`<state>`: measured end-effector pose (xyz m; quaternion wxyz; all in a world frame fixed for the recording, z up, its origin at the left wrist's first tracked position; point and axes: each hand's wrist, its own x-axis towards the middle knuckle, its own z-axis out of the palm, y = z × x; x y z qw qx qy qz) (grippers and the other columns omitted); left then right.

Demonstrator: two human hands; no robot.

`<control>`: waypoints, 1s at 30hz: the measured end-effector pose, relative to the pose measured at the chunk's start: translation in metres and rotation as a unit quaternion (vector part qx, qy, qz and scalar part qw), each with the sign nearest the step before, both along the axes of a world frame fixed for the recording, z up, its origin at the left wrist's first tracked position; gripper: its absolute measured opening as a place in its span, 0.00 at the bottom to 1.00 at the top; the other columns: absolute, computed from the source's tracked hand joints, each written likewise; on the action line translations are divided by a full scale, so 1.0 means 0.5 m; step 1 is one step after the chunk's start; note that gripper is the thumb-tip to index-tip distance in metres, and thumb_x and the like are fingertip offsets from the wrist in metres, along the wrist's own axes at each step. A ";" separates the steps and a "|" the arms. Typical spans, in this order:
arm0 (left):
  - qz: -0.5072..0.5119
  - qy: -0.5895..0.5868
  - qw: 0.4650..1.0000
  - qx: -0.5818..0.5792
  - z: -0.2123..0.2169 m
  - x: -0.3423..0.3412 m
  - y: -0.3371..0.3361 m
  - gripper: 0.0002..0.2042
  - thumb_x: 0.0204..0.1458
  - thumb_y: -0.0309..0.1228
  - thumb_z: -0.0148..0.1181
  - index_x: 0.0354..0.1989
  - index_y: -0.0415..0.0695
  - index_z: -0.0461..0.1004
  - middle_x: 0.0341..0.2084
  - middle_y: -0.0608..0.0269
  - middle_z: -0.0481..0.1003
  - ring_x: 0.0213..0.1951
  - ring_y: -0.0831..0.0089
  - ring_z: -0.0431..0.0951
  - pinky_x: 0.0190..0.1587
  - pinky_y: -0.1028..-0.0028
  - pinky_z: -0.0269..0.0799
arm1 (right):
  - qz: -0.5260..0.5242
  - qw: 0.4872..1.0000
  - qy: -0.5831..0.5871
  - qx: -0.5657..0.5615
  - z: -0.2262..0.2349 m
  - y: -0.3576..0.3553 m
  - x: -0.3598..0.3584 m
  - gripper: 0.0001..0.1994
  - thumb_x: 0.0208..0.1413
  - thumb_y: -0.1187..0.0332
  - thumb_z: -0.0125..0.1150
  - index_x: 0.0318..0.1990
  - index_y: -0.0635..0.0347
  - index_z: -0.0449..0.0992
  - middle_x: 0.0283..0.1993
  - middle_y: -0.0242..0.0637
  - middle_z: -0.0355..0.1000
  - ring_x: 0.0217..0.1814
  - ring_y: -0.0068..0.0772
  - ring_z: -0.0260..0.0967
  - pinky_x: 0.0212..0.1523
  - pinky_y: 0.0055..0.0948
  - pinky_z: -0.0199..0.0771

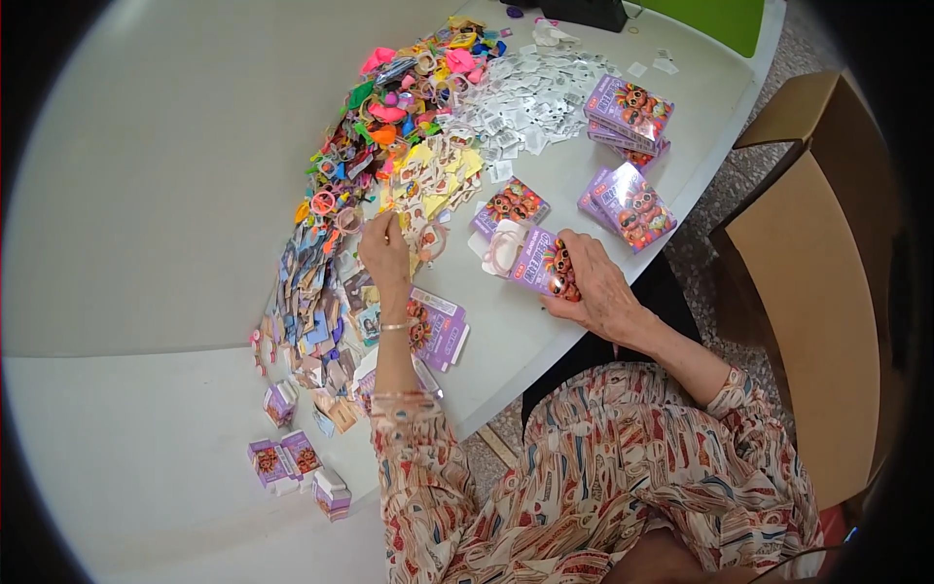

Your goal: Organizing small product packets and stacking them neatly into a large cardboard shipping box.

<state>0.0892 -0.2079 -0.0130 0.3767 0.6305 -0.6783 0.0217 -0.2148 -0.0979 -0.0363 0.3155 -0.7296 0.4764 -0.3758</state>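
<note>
My right hand [605,292] is wrapped round a small purple box [537,261] near the table's front edge. The box's end flap stands open toward the left, with a pale pink ring-shaped piece [503,251] at its mouth. My left hand [386,255] is at the edge of the heap, fingertips pinched together beside the yellow printed slips [428,185]. Whatever those fingers hold is too small to make out. Another purple box [516,206] lies just beyond the held one. A flattened purple box [438,331] lies by my left wrist, partly covered by the forearm.
A long heap of colourful small toys [394,107] curves along the table's far left. White paper slips [530,92] lie beside it. Closed purple boxes [632,206] are stacked at right. Several purple boxes [282,459] sit front left. An open cardboard carton [812,282] stands right.
</note>
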 end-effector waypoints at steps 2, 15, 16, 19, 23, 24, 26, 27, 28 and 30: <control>-0.070 0.140 0.986 0.054 0.044 -0.106 0.035 0.07 0.54 0.25 0.58 0.39 0.35 0.77 0.31 0.59 0.77 0.31 0.75 0.75 0.35 0.78 0.69 | -0.018 1.000 0.011 -0.013 -0.013 -0.003 -0.015 0.38 0.42 0.64 0.69 0.58 0.68 0.54 0.47 0.51 0.61 0.51 0.54 0.60 0.51 0.43 0.63; -0.247 -0.112 0.961 0.060 0.107 -0.277 0.145 0.07 0.47 0.19 0.60 0.35 0.40 0.77 0.25 0.58 0.73 0.30 0.61 0.71 0.39 0.66 0.68 | -0.009 0.999 -0.033 -0.029 -0.007 0.014 -0.009 0.37 0.41 0.68 0.69 0.58 0.68 0.54 0.47 0.51 0.60 0.50 0.54 0.59 0.51 0.43 0.63; -0.244 -0.082 0.963 0.079 0.116 -0.274 0.139 0.07 0.47 0.20 0.60 0.35 0.40 0.77 0.26 0.58 0.74 0.31 0.61 0.71 0.38 0.66 0.67 | -0.012 0.999 -0.033 -0.030 -0.011 0.013 -0.012 0.37 0.41 0.68 0.69 0.58 0.68 0.54 0.47 0.51 0.60 0.50 0.54 0.59 0.51 0.43 0.63; -0.245 -0.075 0.964 0.069 0.114 -0.278 0.132 0.08 0.45 0.20 0.60 0.36 0.42 0.77 0.28 0.59 0.75 0.33 0.61 0.71 0.38 0.65 0.66 | -0.019 0.998 -0.046 -0.044 -0.013 0.013 -0.009 0.37 0.41 0.67 0.69 0.58 0.68 0.54 0.46 0.51 0.60 0.49 0.54 0.60 0.51 0.43 0.63; -0.263 -0.142 0.951 0.080 0.120 -0.282 0.132 0.08 0.47 0.22 0.60 0.36 0.42 0.78 0.30 0.59 0.77 0.34 0.62 0.73 0.38 0.67 0.68 | -0.014 0.998 -0.046 -0.044 -0.013 0.009 -0.007 0.38 0.41 0.66 0.69 0.58 0.68 0.54 0.46 0.51 0.60 0.49 0.54 0.60 0.50 0.43 0.64; -0.266 -0.141 0.950 0.081 0.118 -0.280 0.119 0.08 0.47 0.22 0.60 0.36 0.42 0.78 0.30 0.59 0.77 0.34 0.62 0.73 0.38 0.67 0.68 | -0.011 0.998 -0.044 -0.036 -0.016 0.009 -0.007 0.38 0.41 0.65 0.70 0.57 0.67 0.54 0.46 0.51 0.60 0.49 0.53 0.60 0.49 0.43 0.64; -0.255 0.029 0.961 0.099 0.114 -0.277 0.067 0.05 0.51 0.24 0.61 0.35 0.39 0.79 0.31 0.60 0.79 0.30 0.73 0.75 0.34 0.73 0.69 | -0.028 0.998 -0.054 -0.028 -0.023 0.003 -0.013 0.38 0.41 0.64 0.70 0.57 0.67 0.54 0.46 0.50 0.60 0.48 0.53 0.61 0.49 0.42 0.64; -0.231 0.060 0.963 0.127 0.131 -0.285 0.042 0.07 0.52 0.27 0.60 0.36 0.38 0.79 0.32 0.61 0.80 0.29 0.78 0.75 0.33 0.76 0.70 | -0.038 0.997 -0.068 -0.022 -0.026 0.001 -0.014 0.38 0.41 0.64 0.70 0.57 0.67 0.55 0.45 0.50 0.60 0.48 0.52 0.61 0.49 0.42 0.64; -0.209 0.092 0.958 0.172 0.125 -0.285 -0.003 0.08 0.52 0.28 0.59 0.37 0.37 0.79 0.32 0.61 0.79 0.29 0.77 0.76 0.33 0.77 0.70 | -0.041 0.997 -0.069 -0.021 -0.032 -0.002 -0.018 0.38 0.41 0.64 0.70 0.57 0.67 0.55 0.45 0.50 0.60 0.48 0.52 0.61 0.49 0.42 0.64; -0.194 0.100 0.960 0.178 0.103 -0.273 -0.093 0.10 0.51 0.30 0.60 0.37 0.36 0.78 0.31 0.59 0.79 0.29 0.74 0.77 0.33 0.77 0.70 | -0.038 0.996 -0.072 -0.031 -0.031 -0.003 -0.020 0.38 0.40 0.62 0.71 0.56 0.66 0.55 0.45 0.49 0.60 0.47 0.50 0.62 0.48 0.40 0.65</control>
